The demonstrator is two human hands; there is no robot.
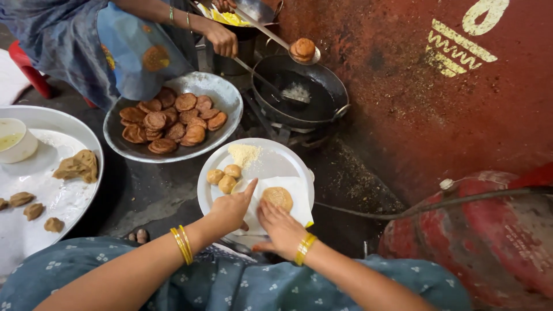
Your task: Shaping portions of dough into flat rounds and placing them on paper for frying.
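Nearest the camera, at the bottom of the frame, lies the person's lap in blue flowered cloth, with two forearms wearing yellow bangles reaching up from it. The left hand rests at the lower edge of a white plate in the middle of the frame, fingers curled and forefinger stretched out, pinching the corner of a white sheet that lies on the plate. The right hand is flat, fingers together, pressing on that sheet just below a flattened dough disc. To the left on the plate sit three small dough balls, and above them a heap of pale crumbs. Above and to the left, a metal bowl holds browned fried rounds. At the upper middle, another person's hand holds a skimmer over a black frying pan. A large tray with dough lumps fills the left edge; a red gas cylinder lies at the lower right.
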